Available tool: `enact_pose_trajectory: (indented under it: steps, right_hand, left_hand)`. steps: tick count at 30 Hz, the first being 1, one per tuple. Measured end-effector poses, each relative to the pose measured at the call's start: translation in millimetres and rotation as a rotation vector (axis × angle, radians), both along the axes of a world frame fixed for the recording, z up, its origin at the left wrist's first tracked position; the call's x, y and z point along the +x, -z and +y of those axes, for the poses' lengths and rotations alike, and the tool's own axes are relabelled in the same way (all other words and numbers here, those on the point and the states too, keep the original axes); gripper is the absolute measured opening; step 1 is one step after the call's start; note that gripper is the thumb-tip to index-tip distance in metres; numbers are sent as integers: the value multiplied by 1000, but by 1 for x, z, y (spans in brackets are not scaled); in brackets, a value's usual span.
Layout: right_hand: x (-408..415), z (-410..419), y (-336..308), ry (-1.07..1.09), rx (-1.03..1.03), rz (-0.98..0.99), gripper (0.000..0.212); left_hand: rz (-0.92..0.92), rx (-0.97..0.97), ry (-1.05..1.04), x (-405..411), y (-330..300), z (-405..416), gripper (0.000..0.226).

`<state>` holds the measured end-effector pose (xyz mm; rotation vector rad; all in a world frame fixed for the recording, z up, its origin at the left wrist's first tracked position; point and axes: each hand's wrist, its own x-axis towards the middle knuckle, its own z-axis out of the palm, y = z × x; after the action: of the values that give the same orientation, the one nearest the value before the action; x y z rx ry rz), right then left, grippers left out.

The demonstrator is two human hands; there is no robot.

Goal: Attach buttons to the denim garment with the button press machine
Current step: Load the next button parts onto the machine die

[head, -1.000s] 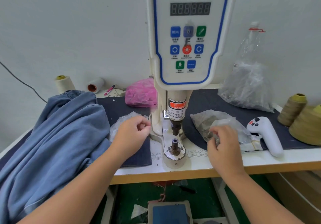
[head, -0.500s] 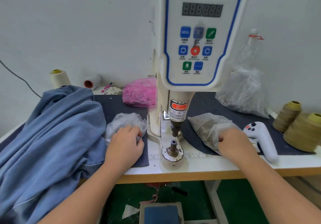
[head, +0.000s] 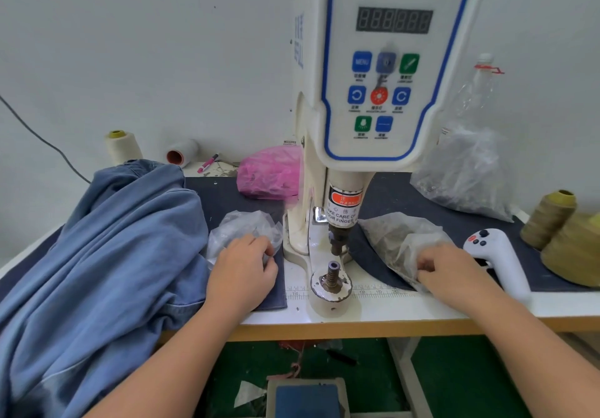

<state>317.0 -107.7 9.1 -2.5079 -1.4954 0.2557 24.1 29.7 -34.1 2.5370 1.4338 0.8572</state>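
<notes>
left hand (head: 242, 273): fingers curled into the small clear bag (head: 242, 231) just left of the button press machine (head: 373, 93)
right hand (head: 449, 270): fingertips dug into the other clear bag (head: 394, 239); couldn't tell if they pinched a button
denim garment (head: 104, 255): heaped on the table's left side, touching the left wrist
lower die (head: 331, 276): bare, between both hands

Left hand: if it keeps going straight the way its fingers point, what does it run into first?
The left hand already has its fingertips in the clear plastic bag left of the machine. Beyond that, probably the pink bag, though depth is hard to judge.
</notes>
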Motion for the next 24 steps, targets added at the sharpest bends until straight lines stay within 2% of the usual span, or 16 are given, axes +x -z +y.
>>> enact_pose_trajectory:
  steps: [3,6,10,13,17,24]
  right_hand:
    - [5,2,1,-49,-33,17,30]
    - [7,4,3,-74,-33,23,19]
    - [5,6,8,-79,-103,-113,28]
    - [0,6,6,-30,-12,-45,19]
    - [-5,4,6,41,25,-38,27]
    - [-8,-1,8,42,207,0,24]
  left_hand:
    - [1,-1,2,0,-1,-1,10]
    - [11,8,0,0,-1,-1,9]
    - [4,20,-1,0,0,-1,9]
    - [-1,19,2,0,-1,-1,8]
    - [0,18,7,0,0,-1,7]
    - [-17,16,11,0,0,-1,7]
